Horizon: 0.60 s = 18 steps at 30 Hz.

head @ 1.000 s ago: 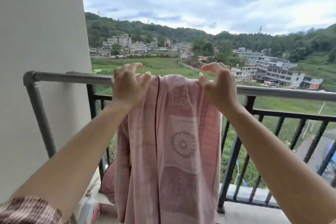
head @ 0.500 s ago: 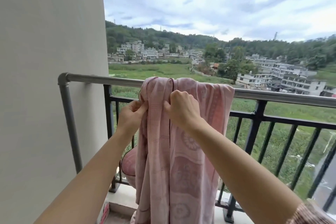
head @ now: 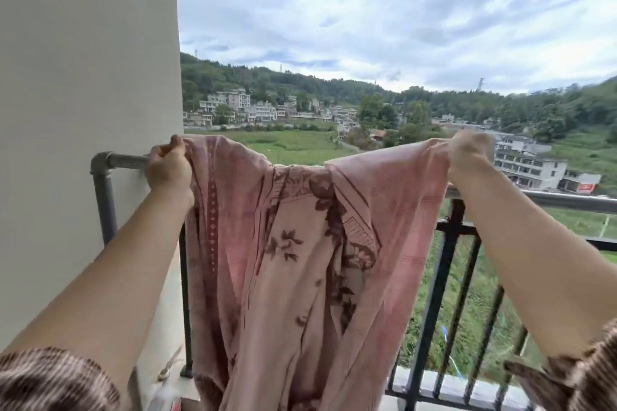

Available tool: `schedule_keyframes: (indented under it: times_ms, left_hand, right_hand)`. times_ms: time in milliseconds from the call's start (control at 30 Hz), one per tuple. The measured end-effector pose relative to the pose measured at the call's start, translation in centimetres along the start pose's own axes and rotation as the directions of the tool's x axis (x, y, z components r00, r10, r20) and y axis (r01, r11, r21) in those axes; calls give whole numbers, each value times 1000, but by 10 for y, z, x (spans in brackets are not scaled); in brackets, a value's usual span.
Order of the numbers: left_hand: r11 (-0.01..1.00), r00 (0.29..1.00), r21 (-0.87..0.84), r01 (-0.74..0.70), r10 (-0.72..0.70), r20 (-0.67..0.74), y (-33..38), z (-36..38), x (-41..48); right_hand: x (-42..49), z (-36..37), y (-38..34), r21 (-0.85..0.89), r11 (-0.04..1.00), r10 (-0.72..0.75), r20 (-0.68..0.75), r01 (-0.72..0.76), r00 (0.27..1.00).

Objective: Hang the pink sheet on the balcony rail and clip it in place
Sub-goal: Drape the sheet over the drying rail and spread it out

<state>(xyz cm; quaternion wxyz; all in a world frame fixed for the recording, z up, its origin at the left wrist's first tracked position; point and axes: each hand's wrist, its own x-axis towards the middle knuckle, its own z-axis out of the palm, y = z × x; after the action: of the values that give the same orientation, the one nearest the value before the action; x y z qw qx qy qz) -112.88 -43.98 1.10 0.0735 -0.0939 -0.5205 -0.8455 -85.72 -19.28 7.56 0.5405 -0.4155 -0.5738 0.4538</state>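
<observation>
Your left hand (head: 168, 166) and right hand (head: 469, 157), each grip closed on the pink sheet (head: 300, 243), have now pulled it wide along the rail (head: 567, 200) between them, so clipping comes next.

Pink sheet (head: 293, 270) hides the middle run of the rail (head: 567, 200). Sheet's lower hem cut off by the bottom edge. Right hand (head: 469, 157) blurred; its fingers indistinct. Both elbows out of frame. No clip discernible.
</observation>
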Motion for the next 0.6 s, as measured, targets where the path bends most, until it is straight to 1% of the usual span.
schedule_keyframes:
  times_ms: [33,67,100,133,167,200,267,300,333,367,400,433,467,500,533,567,600]
  left_hand:
    - [998,1000,66,-21,21,-8,-1,-3,5]
    - [988,999,150,-34,30,25,-5,-5,10]
    - [974,997,224,-40,23,80,-10,-5,9]
    - [956,992,290,-43,8,124,-15,-4,5]
    - [933,990,357,-51,1,139,-20,-1,-1]
    - [896,993,439,-61,8,121,-23,3,-11]
    - [805,996,586,-90,71,54,-25,10,-40]
    - [769,988,621,-154,133,81,-27,12,-54]
    - [722,967,643,-255,198,161,-29,14,-68]
    - [653,927,658,-375,261,270,-34,17,-81]
    - [570,866,652,-501,316,388,-41,21,-88]
    - [493,799,629,-600,339,497,-46,28,-94]
    - [442,738,594,-672,340,583,-48,36,-99]
    - [406,686,558,-724,337,645,-52,47,-102]
    - [384,649,531,-755,320,690,-54,57,-108]
    - [382,631,518,-765,285,722,-57,67,-114]
    - [390,626,515,-764,253,738,-59,75,-122]
  right_hand:
    - [5,-11,9,-15,998,55,-43,-56,998]
    - [12,-18,21,-121,992,20,-105,-33,994]
    - [15,-20,30,-190,982,-22,-108,1,994]
    - [15,-19,36,-222,973,-81,-54,67,995]
    - [15,-19,39,-214,968,-143,-32,133,989]
    - [13,-21,40,-227,960,-162,29,165,986]
    - [5,-24,40,-224,944,-211,161,244,964]
    - [1,-27,43,-202,934,-255,203,295,945]
    - [-5,-29,46,-179,927,-289,215,329,933]
    - [-11,-32,50,-200,914,-313,208,353,927]
    - [-16,-33,58,-251,900,-318,183,357,930]
    - [-23,-34,66,-289,898,-299,151,331,942]
    - [-29,-33,76,-321,902,-253,150,289,956]
    - [-35,-32,84,-341,909,-183,188,239,965]
    - [-39,-31,89,-334,924,-98,263,186,960]
    - [-43,-30,94,-308,940,-26,362,146,932]
    - [-42,-29,97,-262,957,-1,431,127,902]
